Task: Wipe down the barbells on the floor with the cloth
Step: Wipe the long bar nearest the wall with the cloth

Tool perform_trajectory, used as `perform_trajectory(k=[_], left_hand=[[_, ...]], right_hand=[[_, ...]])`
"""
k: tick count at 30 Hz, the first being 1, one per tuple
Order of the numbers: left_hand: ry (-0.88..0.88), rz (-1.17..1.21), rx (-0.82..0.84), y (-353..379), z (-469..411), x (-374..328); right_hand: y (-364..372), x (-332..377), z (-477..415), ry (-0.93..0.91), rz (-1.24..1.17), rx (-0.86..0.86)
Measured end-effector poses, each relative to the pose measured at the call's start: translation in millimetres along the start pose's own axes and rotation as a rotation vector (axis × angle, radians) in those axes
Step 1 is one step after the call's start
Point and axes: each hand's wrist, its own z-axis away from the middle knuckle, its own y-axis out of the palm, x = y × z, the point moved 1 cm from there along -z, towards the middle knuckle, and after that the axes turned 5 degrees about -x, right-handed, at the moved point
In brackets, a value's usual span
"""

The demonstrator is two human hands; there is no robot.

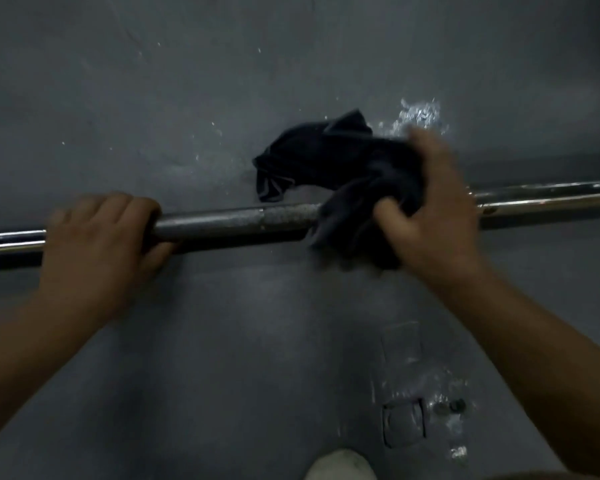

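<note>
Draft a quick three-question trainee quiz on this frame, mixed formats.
1. True or false: the left hand grips the long steel barbell bar bare, with no cloth under it.
2. Which hand holds the dark crumpled cloth against the bar? A. left hand B. right hand C. both
3. Fill in: the cloth's loose end shows on the bar's ___ side from the person (near/far).
Key: 1 true; 2 B; 3 far.

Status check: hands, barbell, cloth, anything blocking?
Left hand grips barbell. Right hand holds dark cloth wrapped on bar. Nothing blocking.
</note>
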Motion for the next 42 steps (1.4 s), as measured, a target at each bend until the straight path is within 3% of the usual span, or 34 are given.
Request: perform_trajectory(k=[1, 3, 5, 9, 10, 12, 15, 18, 21, 24, 26, 29, 30, 32, 34, 36, 39, 42], left_hand=[[-0.032, -0.001, -0.007, 6, 3, -1], [-0.072, -0.032, 0.042, 10, 0, 0], [-0.058, -0.067, 0.105, 4, -12, 3], [-0.111, -0.013, 0.291, -14, -52, 14], [-0.116, 0.017, 0.335, -16, -59, 16], [-0.097, 0.072, 0.270, -15, -68, 19], [-0.010, 0.011, 0.120, -7, -74, 24], [0.017, 0.029, 0.123, -9, -75, 25], [0.020, 0.035, 0.136, -15, -73, 23], [0.068, 0.026, 0.112, -15, -71, 22], [0.080, 0.016, 0.100, -13, -71, 23], [0.064, -0.014, 0.136, -12, -72, 24], [0.053, -0.020, 0.146, -13, -72, 23], [0.031, -0.007, 0.172, -15, -72, 22], [0.031, 0.040, 0.182, -17, -64, 24], [0.089, 0.068, 0.179, -20, -47, 40], [0.193, 0.007, 0.188, -36, -9, 102], [0.211, -0.120, 0.209, -43, 20, 192]], right_hand=[[1, -6, 3, 0.131, 0.090, -0.085], [26, 1, 13, 0.169, 0.278, -0.107], [59, 34, 11, 0.038, 0.186, -0.031], [88, 106, -2, -0.436, -0.076, 0.208], [80, 105, -10, -0.447, -0.140, 0.212], [55, 77, -23, -0.240, -0.220, 0.076], [30, 23, -25, 0.037, 0.004, -0.190], [66, 35, 11, 0.031, 0.354, 0.020], [81, 58, 21, -0.173, 0.550, 0.187], [45, 34, -22, -0.347, 0.326, 0.246], [14, 9, -47, -0.216, 0.167, 0.259], [17, -1, -49, 0.082, 0.227, -0.054], [33, 11, -41, 0.086, 0.261, -0.070], [61, 55, -26, -0.064, 0.137, 0.065], [73, 94, -15, -0.273, 0.056, 0.319], [62, 99, -26, -0.324, 0.071, 0.474], [40, 72, -56, -0.298, 0.323, 0.393], [29, 50, -68, -0.393, 0.600, 0.385]])
